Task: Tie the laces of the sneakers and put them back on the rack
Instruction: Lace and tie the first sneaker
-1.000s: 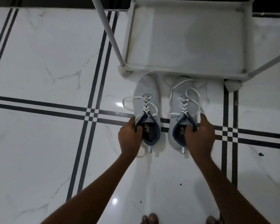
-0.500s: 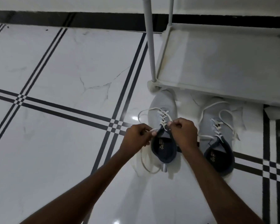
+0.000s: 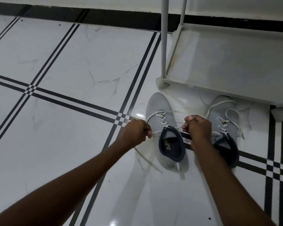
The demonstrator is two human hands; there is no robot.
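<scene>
While the left sneaker is sitting on the floor, the left hand and right hand are each pinching one end of its lace, fingers closed tight.

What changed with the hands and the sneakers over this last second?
Both hands let go of the sneaker collars and moved to the left sneaker. The left hand and right hand each took a lace end and have now pulled them apart, drawing the lace taut. The right sneaker, laces loose, and the rack stayed put.
</scene>
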